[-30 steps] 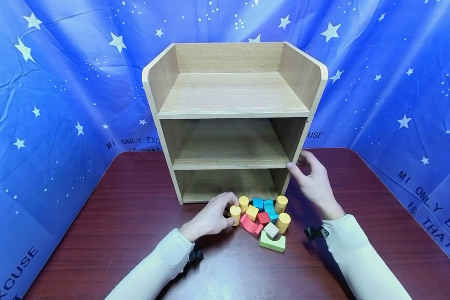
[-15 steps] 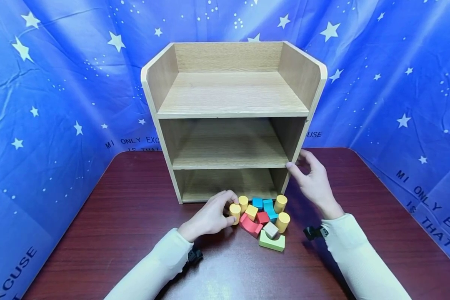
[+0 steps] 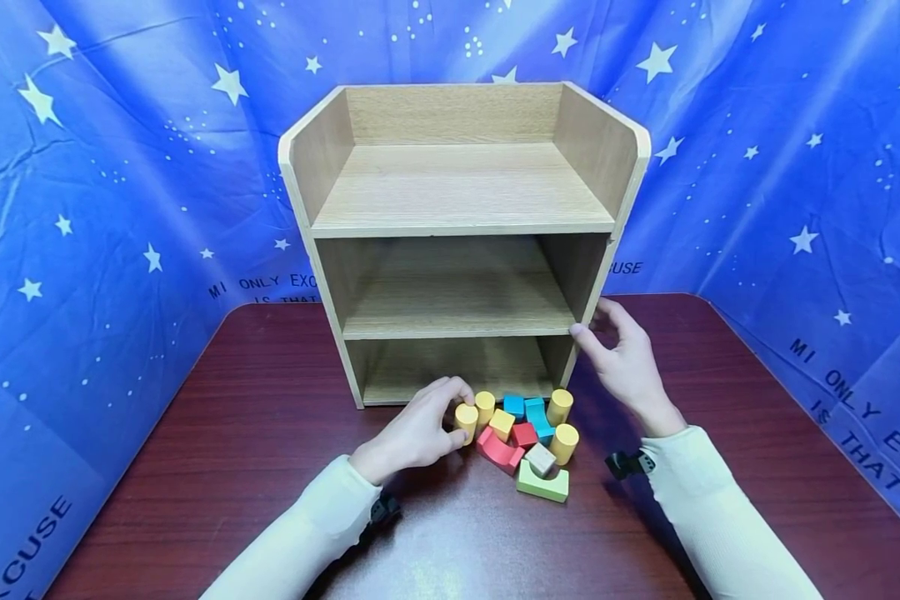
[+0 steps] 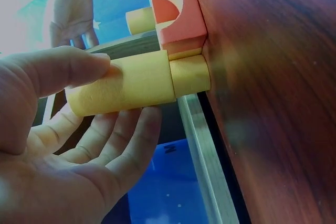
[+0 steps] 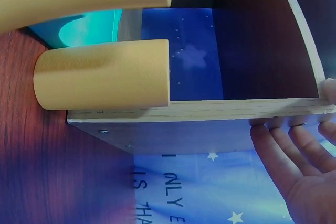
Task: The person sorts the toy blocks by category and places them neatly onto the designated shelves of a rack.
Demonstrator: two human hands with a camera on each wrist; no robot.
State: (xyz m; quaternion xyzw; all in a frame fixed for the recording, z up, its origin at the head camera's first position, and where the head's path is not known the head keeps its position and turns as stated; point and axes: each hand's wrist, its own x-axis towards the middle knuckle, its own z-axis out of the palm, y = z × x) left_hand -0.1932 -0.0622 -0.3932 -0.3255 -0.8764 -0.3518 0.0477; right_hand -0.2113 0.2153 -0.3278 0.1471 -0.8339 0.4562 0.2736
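My left hand (image 3: 416, 429) holds a yellow wooden cylinder block (image 3: 465, 419) upright between thumb and fingers, at the left end of a block group. In the left wrist view, the held cylinder (image 4: 123, 85) overlaps another yellow cylinder (image 4: 191, 74) behind it. My right hand (image 3: 632, 371) grips the right side panel of a small wooden shelf (image 3: 457, 229), thumb at the front edge and fingers along the outer face. Close by lie a red arch block (image 3: 499, 452), a yellow cube (image 3: 502, 424), a red cube (image 3: 524, 434) and a blue arch block (image 3: 538, 419).
Two more yellow cylinders (image 3: 564, 444) stand at the group's right. A blue cube (image 3: 513, 407) sits by the shelf's base. A pale cube (image 3: 540, 459) leans in the hollow of a green arch block (image 3: 543, 483) at the front. A starry blue curtain (image 3: 120, 208) surrounds the dark red table (image 3: 255, 467).
My left hand has raised the yellow cylinder slightly beside its neighbours. The right hand keeps its grip on the shelf panel. The head view has shifted a little.
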